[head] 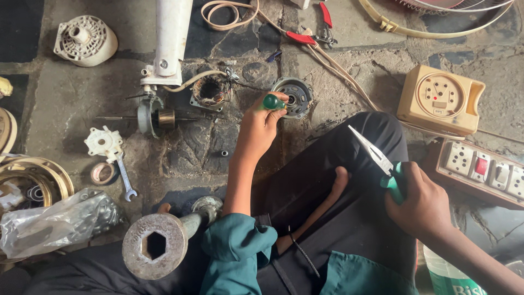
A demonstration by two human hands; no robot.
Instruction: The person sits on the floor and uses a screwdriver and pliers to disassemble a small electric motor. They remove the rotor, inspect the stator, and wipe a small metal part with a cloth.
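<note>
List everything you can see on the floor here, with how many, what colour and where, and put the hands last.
Motor end cover: one, white, top left.
Fan neck: one, white, top centre-left.
Motor stator: one, copper windings, centre.
Round bearing plate: one, grey, by the left hand.
Spanner: one, silver, left.
Plastic bag: one, clear, bottom left.
Hex socket tool: one, rusty grey, bottom.
Red-handled pliers: one, top centre.
Timer socket box: one, beige, right.
Switch board: one, brown, right.
Left hand: grips green screwdriver handle.
Right hand: holds green-handled pliers.
</note>
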